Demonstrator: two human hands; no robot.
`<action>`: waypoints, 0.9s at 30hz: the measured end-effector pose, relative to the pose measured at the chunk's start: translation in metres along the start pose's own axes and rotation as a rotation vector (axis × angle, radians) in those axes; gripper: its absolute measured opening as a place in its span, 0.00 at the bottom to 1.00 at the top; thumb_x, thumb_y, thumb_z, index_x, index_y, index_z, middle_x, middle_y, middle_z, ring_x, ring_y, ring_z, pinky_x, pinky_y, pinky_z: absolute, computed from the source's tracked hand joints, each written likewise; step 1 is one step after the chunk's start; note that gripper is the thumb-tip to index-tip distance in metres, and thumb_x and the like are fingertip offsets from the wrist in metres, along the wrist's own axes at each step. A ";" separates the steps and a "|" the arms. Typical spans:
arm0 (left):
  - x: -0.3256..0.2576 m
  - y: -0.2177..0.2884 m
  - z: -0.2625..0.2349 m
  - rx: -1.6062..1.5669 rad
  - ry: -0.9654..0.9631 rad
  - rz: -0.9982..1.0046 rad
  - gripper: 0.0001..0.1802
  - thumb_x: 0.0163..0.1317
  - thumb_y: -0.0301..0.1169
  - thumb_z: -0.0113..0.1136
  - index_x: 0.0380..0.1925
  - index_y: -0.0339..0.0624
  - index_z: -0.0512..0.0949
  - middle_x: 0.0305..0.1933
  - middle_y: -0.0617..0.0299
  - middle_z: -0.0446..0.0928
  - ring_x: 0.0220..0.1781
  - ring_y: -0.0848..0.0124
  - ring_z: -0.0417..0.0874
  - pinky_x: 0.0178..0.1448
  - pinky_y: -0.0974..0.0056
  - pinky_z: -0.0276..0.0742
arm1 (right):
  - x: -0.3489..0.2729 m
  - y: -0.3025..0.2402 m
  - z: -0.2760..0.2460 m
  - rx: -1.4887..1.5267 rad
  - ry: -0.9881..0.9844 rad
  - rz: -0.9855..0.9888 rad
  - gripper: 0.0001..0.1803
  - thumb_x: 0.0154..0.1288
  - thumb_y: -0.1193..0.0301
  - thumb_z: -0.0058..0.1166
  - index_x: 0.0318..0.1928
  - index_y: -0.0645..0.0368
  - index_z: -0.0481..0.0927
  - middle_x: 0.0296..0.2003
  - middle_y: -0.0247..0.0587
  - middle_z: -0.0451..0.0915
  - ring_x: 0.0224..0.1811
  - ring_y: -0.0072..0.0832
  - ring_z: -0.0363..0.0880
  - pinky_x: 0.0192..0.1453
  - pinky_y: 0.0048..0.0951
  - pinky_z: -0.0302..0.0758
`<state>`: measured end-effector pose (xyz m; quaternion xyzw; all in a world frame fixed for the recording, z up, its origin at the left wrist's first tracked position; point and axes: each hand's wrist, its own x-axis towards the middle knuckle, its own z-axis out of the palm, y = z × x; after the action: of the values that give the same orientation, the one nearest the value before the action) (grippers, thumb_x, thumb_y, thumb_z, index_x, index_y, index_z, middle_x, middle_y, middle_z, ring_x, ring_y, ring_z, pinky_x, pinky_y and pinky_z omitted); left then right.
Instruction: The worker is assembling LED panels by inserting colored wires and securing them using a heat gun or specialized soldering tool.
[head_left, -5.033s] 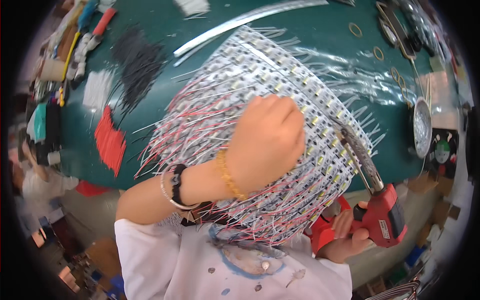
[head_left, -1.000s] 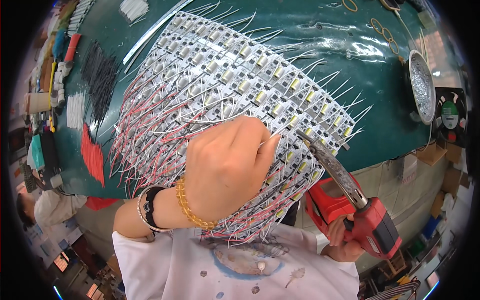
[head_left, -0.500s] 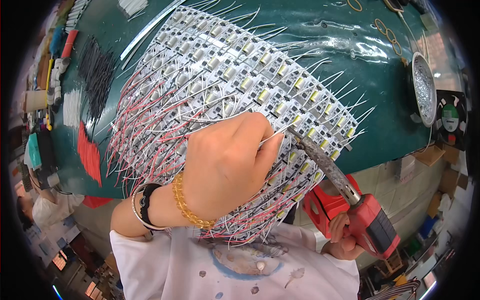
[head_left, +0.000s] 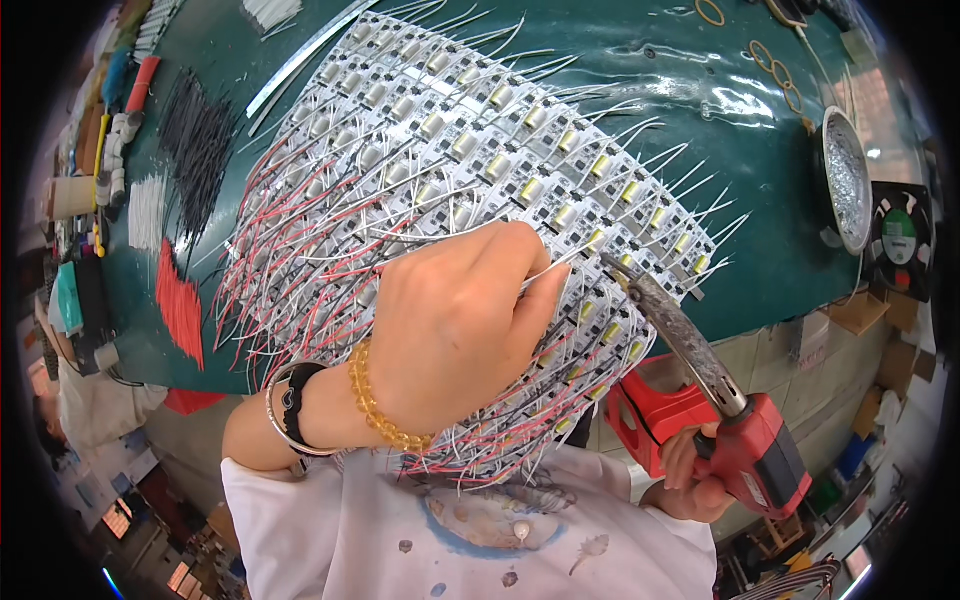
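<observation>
A large panel of small white circuit boards [head_left: 560,215] lies before me, with red, black and white wires sprouting from its rows. Over its middle, my left hand [head_left: 465,320] is closed in a pinch on a thin white wire [head_left: 545,272] that pokes out by the thumb. My right hand [head_left: 695,478], at the lower right, grips the handle of a red and black soldering gun [head_left: 690,345]. The gun's dark tip is over the boards, a short way right of my left fingertips. Part of the panel is hidden beneath my left hand and wrist.
Bundles of black wires [head_left: 197,150], white wires [head_left: 147,212] and red wires [head_left: 178,312] lie left on the green tabletop [head_left: 690,90]. A metal bowl [head_left: 848,180] and a small fan [head_left: 900,240] stand at the right. A red stand [head_left: 645,410] is beside the soldering gun.
The soldering gun has shifted slightly right, its tip moving away from my left fingertips. My left hand keeps almost the same place and pinch.
</observation>
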<state>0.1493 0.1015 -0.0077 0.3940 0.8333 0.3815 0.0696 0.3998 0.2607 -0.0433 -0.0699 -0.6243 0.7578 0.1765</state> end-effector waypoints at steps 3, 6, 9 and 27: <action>0.001 0.000 -0.002 0.033 0.058 0.055 0.07 0.50 0.21 0.65 0.21 0.36 0.75 0.20 0.58 0.75 0.18 0.67 0.75 0.21 0.67 0.67 | -0.002 -0.007 0.009 0.052 0.147 0.025 0.35 0.58 0.47 0.58 0.48 0.69 0.67 0.13 0.34 0.70 0.12 0.22 0.66 0.18 0.23 0.63; 0.001 -0.002 -0.009 0.072 0.168 0.209 0.07 0.50 0.21 0.65 0.21 0.38 0.75 0.19 0.59 0.73 0.17 0.65 0.74 0.21 0.66 0.66 | -0.008 -0.016 0.014 0.097 0.262 0.067 0.33 0.58 0.47 0.58 0.44 0.68 0.68 0.13 0.34 0.70 0.13 0.22 0.66 0.19 0.23 0.63; -0.003 0.012 -0.015 -0.039 0.106 0.168 0.07 0.50 0.23 0.64 0.20 0.40 0.74 0.16 0.61 0.70 0.16 0.64 0.72 0.21 0.64 0.65 | -0.011 -0.021 0.015 0.131 0.319 0.096 0.31 0.58 0.47 0.58 0.40 0.68 0.70 0.13 0.35 0.70 0.13 0.23 0.67 0.21 0.23 0.64; -0.004 0.017 0.014 -0.027 -0.023 0.021 0.10 0.49 0.22 0.65 0.17 0.39 0.72 0.13 0.63 0.68 0.13 0.73 0.65 0.19 0.68 0.58 | -0.031 -0.004 0.006 -0.060 0.330 0.109 0.32 0.55 0.51 0.59 0.46 0.69 0.68 0.13 0.33 0.68 0.12 0.21 0.66 0.18 0.22 0.62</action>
<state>0.1686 0.1138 -0.0065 0.4062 0.8230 0.3889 0.0803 0.4277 0.2445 -0.0420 -0.2321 -0.6046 0.7255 0.2330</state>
